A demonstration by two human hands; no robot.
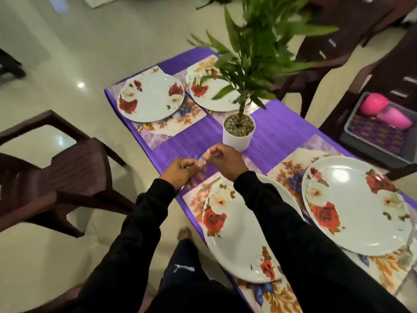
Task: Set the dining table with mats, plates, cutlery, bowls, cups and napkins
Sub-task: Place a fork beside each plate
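The small clear item [204, 159] pinched between both hands was too blurred to identify. A black sleeve [282, 222] hid part of the nearest plate [228, 236], while the picture's lower right edge cut off the near floral mat [388, 272]. Motion blurred the plant's upper leaves [266, 26].

Glossy cream tiled floor [67, 53] with bright reflected light spots. Dark brown plastic chairs: one [52, 168] at left of purple-covered table [198, 134], others [352, 41] at upper right. Potted green plant [239, 132] at table centre.
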